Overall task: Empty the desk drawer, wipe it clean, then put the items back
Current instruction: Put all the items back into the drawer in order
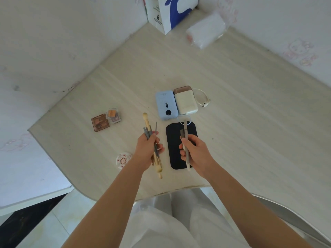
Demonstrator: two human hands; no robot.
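Observation:
Over the pale wooden desk, my left hand grips a bundle of makeup brushes with grey and wooden handles, their ends sticking out above and below the fist. My right hand is closed around two slim pens, held above a black rectangular mirror that lies flat on the desk. Beyond it sit a light blue power bank and a white one with a brown cap, side by side. The drawer is out of sight.
Two small eyeshadow palettes lie to the left, and a round patterned compact rests near the desk's front edge. A white and blue paper bag and a wrapped white pack stand in the far corner. Walls close in left and right.

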